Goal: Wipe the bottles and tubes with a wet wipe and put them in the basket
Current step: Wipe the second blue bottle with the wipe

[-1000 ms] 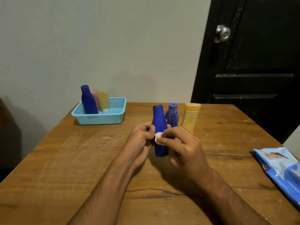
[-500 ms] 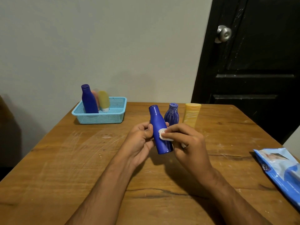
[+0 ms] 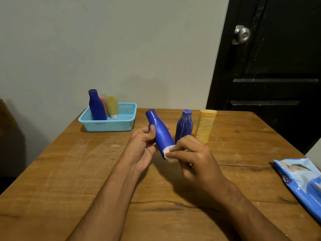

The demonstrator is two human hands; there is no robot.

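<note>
Blue plastic bottle (image 3: 160,133): tilted, cap toward 11 o'clock, gripped by left hand (image 3: 141,146).
White wet wipe (image 3: 168,151): pinched by right hand (image 3: 196,160) against the bottle's base.

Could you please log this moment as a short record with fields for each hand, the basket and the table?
left hand: grips the blue bottle, tilted, cap up-left
right hand: pinches the wet wipe against the bottle's base
basket: holds a dark blue bottle, a yellow tube, a pinkish item between them
table: ribbed blue bottle and yellow bottle upright; wipes pack at right edge
</note>
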